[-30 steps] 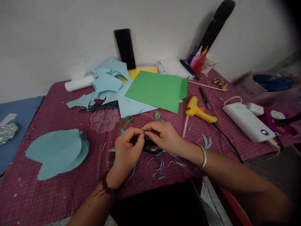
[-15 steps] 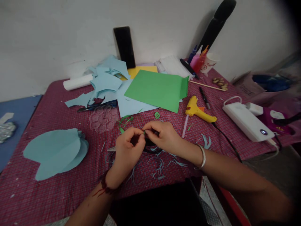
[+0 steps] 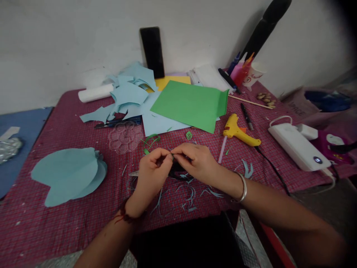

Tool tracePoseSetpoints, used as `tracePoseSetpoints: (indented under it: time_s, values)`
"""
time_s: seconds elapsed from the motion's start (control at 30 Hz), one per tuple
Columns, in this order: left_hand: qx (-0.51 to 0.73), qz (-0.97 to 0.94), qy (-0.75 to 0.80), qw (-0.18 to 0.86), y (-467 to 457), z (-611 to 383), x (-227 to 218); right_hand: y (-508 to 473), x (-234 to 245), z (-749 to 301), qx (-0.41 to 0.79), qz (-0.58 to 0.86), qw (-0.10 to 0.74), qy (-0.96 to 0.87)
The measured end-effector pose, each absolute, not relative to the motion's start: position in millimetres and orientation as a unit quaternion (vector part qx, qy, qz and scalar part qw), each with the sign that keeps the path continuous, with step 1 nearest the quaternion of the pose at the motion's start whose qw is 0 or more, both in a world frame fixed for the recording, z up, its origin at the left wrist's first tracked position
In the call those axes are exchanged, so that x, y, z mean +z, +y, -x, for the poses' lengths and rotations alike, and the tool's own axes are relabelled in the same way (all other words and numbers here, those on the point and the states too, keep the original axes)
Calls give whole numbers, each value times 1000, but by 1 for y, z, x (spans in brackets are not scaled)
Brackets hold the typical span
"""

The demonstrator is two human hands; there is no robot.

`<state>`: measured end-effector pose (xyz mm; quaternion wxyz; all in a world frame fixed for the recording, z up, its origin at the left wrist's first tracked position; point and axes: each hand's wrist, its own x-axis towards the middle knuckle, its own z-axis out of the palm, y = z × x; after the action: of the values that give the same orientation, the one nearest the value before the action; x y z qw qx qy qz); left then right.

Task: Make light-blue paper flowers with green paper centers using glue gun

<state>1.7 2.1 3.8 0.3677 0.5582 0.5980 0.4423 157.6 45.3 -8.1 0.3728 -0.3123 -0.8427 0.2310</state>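
At the near edge of the table, over the red checked cloth (image 3: 69, 223), we find both hands brought together. We record the left hand (image 3: 152, 169) with its fingers curled in and its thumb and forefinger closed narrow on a green paper sliver (image 3: 171, 154). The right hand (image 3: 195, 162) meets it from the other side, its fingertips pinched on the same sliver, so the two hands touch at the tips. The sliver is too small for us to tell its shape. It sits just above the cloth, between the two thumbs.

Directly under the hands lie scissors (image 3: 175, 172), dark handles beneath the right hand, and a blade tip shows to the left of the left hand. Light blue paper trimmings (image 3: 189, 193) are scattered on the cloth just in front of the wrists. The right wrist bears a metal bangle (image 3: 243, 187), the left a red thread (image 3: 124, 216).

Just beyond the fingers we note a small green leaf cutout (image 3: 189, 135) and a curled green strip (image 3: 150, 139), with a clear flower-shaped tray (image 3: 124, 136) beside the strip. Further back lies a green paper sheet (image 3: 189, 104) on top of light blue paper (image 3: 156, 123). A yellow glue gun (image 3: 238, 132) lies to the right of the hands, and a white power bank (image 3: 297, 147) well beyond it. Rounded blue cutouts (image 3: 67, 175) lie stacked well to the left. A dark phone (image 3: 152, 52) leans upright against the wall.
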Motion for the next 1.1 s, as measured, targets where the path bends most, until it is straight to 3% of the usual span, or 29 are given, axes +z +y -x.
tracePoseSetpoints:
  time_s: [0.23,0.6,0.9,1.1]
  values:
    - [470,-484,573,465,4,-3,3,45,-10,-159,217,312,378,-845]
    - [469,-490,580,451,4,-3,3,42,-5,-163,150,296,315,-889]
    - [468,-514,580,425,5,-1,3,51,-5,-161,341,298,367,-812]
    - [447,-545,588,397,2,0,5,51,-2,-160,371,323,368,-789]
